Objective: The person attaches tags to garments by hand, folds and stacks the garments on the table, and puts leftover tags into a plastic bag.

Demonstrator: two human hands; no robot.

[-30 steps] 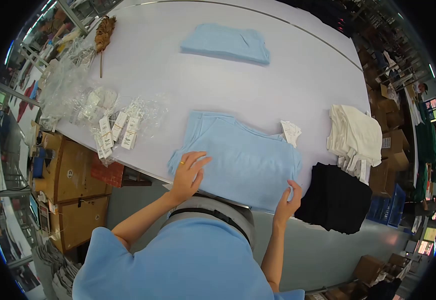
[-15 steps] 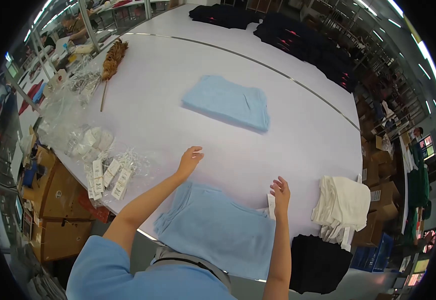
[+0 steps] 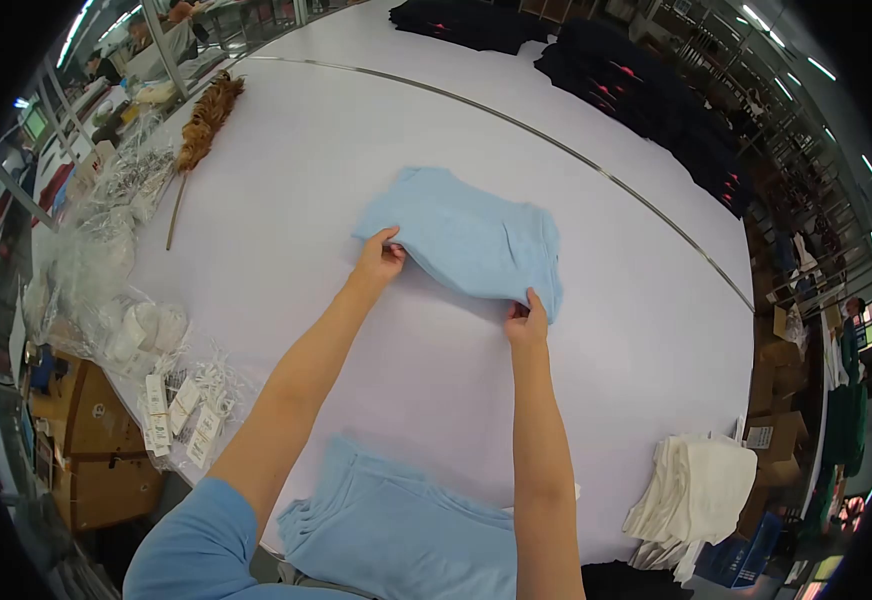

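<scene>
A folded light-blue garment (image 3: 466, 230) lies in the middle of the white table (image 3: 326, 130). My left hand (image 3: 382, 257) pinches its near left edge, thumb on top and fingers underneath. At the near right corner, my right hand (image 3: 527, 322) grips the same edge in the same way. Between the hands the near edge is slightly raised and sags a little. A larger stack of light-blue garments (image 3: 406, 525) lies close to my body at the table's front edge, partly covered by my right forearm.
White folded garments (image 3: 696, 490) are stacked at the front right, with black cloth (image 3: 636, 580) beside them. Paper tags (image 3: 184, 405) and clear plastic bags (image 3: 96, 250) lie on the left, near a feather duster (image 3: 206, 125). Dark garments (image 3: 636, 100) line the far side beyond a metal strip (image 3: 516, 125).
Both hands have moved forward from above the near stack to the folded light-blue garment and taken hold of its near edge, lifting it slightly. The camera view has shifted.
</scene>
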